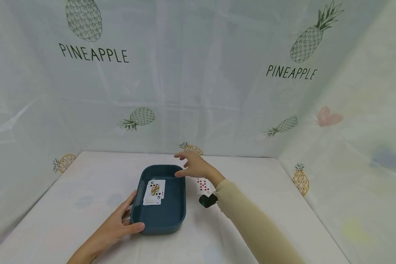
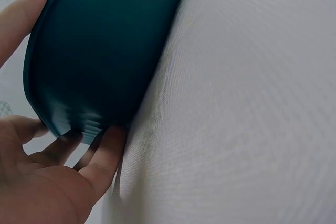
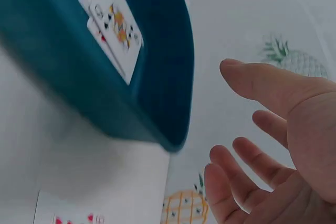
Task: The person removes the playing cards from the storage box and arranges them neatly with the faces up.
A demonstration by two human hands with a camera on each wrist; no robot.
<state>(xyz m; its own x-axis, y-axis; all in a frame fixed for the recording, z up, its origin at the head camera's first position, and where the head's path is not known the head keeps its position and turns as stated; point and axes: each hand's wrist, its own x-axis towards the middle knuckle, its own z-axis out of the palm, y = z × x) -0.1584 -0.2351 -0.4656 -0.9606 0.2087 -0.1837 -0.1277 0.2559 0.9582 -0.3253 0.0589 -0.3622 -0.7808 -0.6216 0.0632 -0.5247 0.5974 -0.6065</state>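
A dark blue rectangular tray (image 1: 169, 220) sits on the white-covered table. Inside it lies a small overlapping pile of playing cards (image 1: 154, 191), a face-up queen on top. My left hand (image 1: 118, 222) holds the tray's near left corner, thumb at the near rim and fingers along the left wall; the left wrist view has the fingers (image 2: 107, 153) against the outer wall. Over the tray's far right corner hovers my right hand (image 1: 196, 167), fingers spread and nothing in them. A face-up hearts card (image 1: 202, 186) lies on the table right of the tray, partly hidden by the right wrist.
A black device (image 1: 208, 200) shows at the right wrist, close to the hearts card. Behind the table (image 1: 250, 205) hangs a pale sheet (image 1: 201, 80) with pineapple prints, and similar sheeting encloses both sides.
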